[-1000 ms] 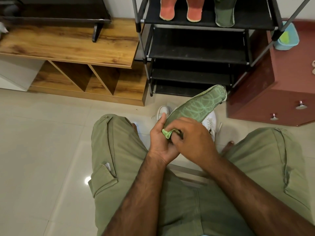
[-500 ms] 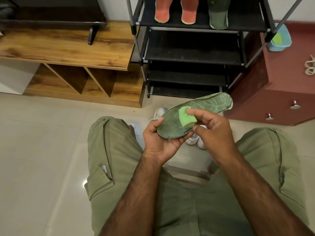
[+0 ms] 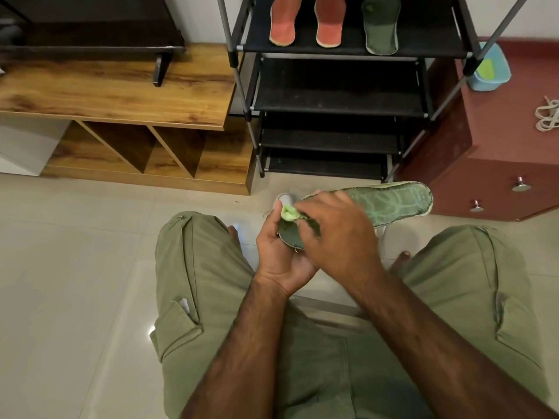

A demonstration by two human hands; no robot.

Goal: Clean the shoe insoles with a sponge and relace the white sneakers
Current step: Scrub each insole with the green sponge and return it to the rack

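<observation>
Risk, we judge: insole [image 3: 390, 204] gripped at heel end only, toe end free in air above floor; hard rub could bend it or twist it loose. Sponge [image 3: 289, 213] small, mostly hidden; could slip out.

Our left hand [image 3: 281, 258] cups heel from below, fingers curled round it. Our right hand [image 3: 338, 237] on top, fingers curled, pinching sponge against heel area.

White sneaker [image 3: 286, 200] on floor just beyond hands. Farther: three insoles on rack [image 3: 332, 86] top shelf; laces [image 3: 549, 117] on red cabinet [image 3: 499, 140]. Relacing not begun, we judge.
</observation>
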